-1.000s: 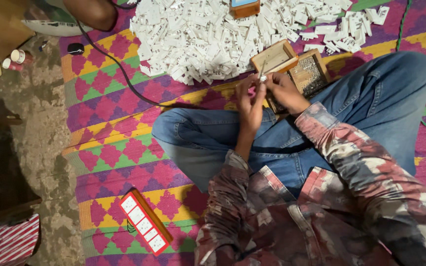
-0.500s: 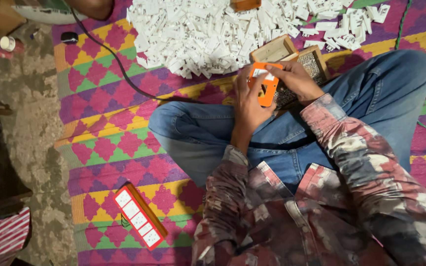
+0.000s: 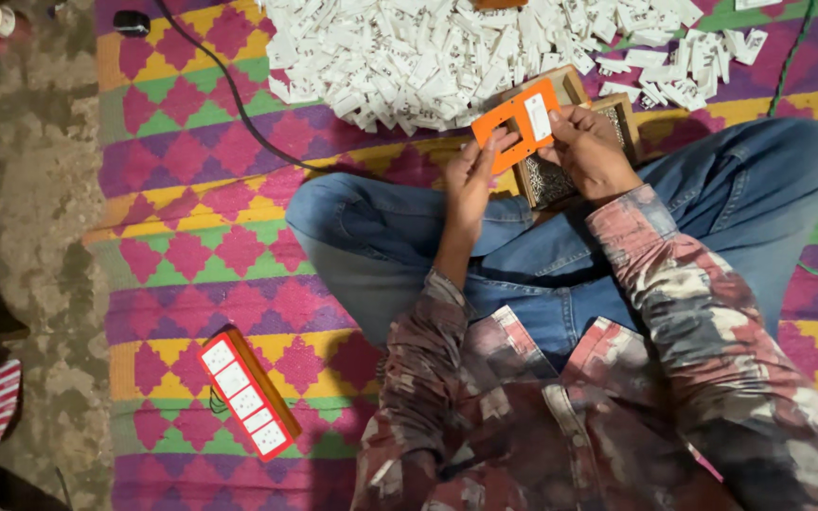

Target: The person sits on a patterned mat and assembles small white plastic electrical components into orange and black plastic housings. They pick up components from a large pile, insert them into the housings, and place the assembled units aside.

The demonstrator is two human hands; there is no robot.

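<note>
1. Two knees in blue jeans are folded cross-legged on the patterned mat, so that the lap serves as a rest close under the hands
2. Nearest the body and off to the person's left side, a red holder with a row of white inserts is laid flat on the mat, well apart from the hands, seemingly set aside out of the way
3. The orange plate is held above the lap, tilted up toward the head camera, which would let its openings be seen
4. The left hand is set against the plate's lower edge, its fingers closed on that edge, apparently to steady it
5. The right hand is placed at the plate's other end, fingers closed on the plate where a white switch piece sits in an opening; whether the piece is pressed or only touched cannot be told
6. Just behind the plate, wooden boxes are kept between the knees, within short reach
7. Farthest off, a large heap of white pieces is spread on the mat ahead of the knees, near enough to be drawn from, and a black cable is run past its left side
</note>
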